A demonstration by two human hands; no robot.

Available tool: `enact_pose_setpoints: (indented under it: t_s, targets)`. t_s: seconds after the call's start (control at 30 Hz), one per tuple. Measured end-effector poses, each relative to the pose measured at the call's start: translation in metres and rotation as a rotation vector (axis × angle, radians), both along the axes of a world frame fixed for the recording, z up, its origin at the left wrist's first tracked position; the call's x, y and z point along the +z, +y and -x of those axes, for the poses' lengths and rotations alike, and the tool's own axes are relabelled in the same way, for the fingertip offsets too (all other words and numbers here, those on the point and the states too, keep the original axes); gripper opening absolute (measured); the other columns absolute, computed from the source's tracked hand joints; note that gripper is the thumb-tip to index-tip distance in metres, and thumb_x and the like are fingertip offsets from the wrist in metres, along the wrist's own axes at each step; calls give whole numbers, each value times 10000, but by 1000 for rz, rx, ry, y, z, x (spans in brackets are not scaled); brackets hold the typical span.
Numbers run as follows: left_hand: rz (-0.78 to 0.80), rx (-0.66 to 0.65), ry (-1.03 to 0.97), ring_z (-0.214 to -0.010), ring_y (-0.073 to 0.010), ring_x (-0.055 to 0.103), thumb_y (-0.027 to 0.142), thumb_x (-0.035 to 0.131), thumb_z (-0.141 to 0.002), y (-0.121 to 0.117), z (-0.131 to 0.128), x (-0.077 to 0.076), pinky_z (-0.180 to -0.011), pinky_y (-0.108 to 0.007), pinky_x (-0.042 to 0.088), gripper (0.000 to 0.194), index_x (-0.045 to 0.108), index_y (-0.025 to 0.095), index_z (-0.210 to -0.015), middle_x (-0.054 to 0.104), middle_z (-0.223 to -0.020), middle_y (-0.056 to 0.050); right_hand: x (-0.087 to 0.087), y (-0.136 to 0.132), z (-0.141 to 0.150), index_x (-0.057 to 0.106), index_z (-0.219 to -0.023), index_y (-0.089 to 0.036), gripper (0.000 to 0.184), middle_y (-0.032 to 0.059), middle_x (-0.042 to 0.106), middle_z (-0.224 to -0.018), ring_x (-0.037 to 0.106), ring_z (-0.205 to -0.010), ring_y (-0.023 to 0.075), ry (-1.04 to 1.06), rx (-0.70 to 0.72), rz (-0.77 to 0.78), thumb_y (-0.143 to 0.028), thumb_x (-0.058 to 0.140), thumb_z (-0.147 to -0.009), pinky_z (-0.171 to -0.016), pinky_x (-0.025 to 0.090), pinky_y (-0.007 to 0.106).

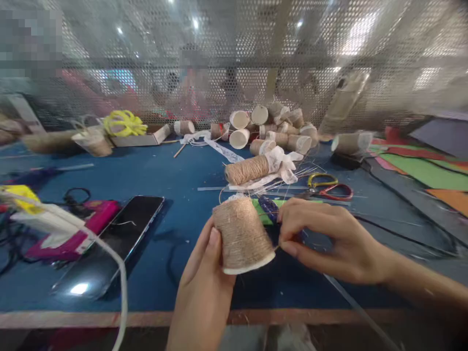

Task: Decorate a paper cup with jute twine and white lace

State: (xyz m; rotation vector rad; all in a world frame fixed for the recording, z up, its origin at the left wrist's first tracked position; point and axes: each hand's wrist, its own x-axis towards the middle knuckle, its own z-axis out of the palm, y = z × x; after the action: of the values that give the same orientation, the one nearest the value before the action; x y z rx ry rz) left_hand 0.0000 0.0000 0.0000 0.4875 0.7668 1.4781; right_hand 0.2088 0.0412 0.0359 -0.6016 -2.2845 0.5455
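The left hand (204, 287) had its grip around the wrapped cup (243, 236), tilted above the table (183, 195) near its front edge; the right hand (325, 239) pinched twine (277, 248) beside the cup's rim.

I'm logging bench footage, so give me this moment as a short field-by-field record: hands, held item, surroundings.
left hand: holds the twine-wrapped cup
right hand: beside the cup, seemingly pinching a thin strand
cup: tilted, pale edge downward, above blue table
scissors: beyond the right hand
phone: face up, to the left
behind cup: twine-wrapped roll with white lace
far side: pile of wrapped cups before perforated screen
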Motion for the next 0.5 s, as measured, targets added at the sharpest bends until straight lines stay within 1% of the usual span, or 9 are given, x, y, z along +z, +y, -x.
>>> enact_pose_setpoints:
  t_s: [0.07, 0.13, 0.2, 0.27, 0.33, 0.4, 0.5]
  targets:
    - [18, -1, 8, -1252, -295, 622, 409, 675, -943, -2, 0, -1, -999, -447, 558, 366, 680, 224, -1259, 684, -1330, -90, 3, 1, 3, 593, -877, -185, 100, -6, 612, -743, 545, -735, 123, 6, 15, 0, -108, 599, -940, -726, 468, 265]
    - [26, -8, 9, -1325, -293, 586, 423, 709, -915, -5, 1, 1, -1020, -377, 553, 336, 726, 287, -1223, 722, -1310, -45, 5, 1, 4, 590, -871, -185, 103, -12, 602, -731, 526, -711, 117, 9, 25, 0, -111, 594, -942, -707, 459, 259]
    - [33, -51, -4, -1366, -274, 563, 384, 720, -913, -7, 1, 8, -1040, -362, 548, 333, 715, 394, -1246, 716, -1349, 23, 5, 1, 5, 593, -870, -183, 102, -14, 595, -723, 515, -699, 113, 5, 32, 2, -112, 590, -944, -705, 453, 257]
    - [22, -69, -16, -1370, -249, 565, 358, 701, -932, -9, 0, 16, -1079, -360, 523, 332, 704, 446, -1251, 715, -1354, 55, 6, 1, 6, 595, -866, -180, 102, -16, 591, -719, 507, -693, 110, 5, 32, -1, -111, 592, -942, -704, 447, 255]
    - [7, -76, -20, -1356, -234, 581, 351, 674, -952, -11, 0, 20, -1119, -358, 487, 322, 702, 449, -1257, 719, -1347, 53, 5, 1, 7, 594, -862, -178, 106, -19, 586, -717, 497, -686, 107, 3, 31, -6, -106, 590, -939, -699, 438, 255]
    - [-3, -83, -23, -1333, -233, 601, 349, 659, -961, -11, 0, 22, -1128, -362, 476, 329, 694, 437, -1277, 715, -1355, 38, 4, 2, 8, 590, -855, -176, 113, -22, 581, -713, 489, -680, 104, 1, 35, -9, -97, 585, -936, -702, 433, 259]
    - [6, -74, -26, -1259, -225, 656, 342, 664, -957, -11, -1, 21, -1044, -332, 540, 330, 697, 418, -1276, 721, -1342, 22, 3, 2, 10, 585, -850, -170, 116, -23, 577, -712, 482, -682, 102, -5, 41, -8, -86, 582, -929, -717, 431, 269]
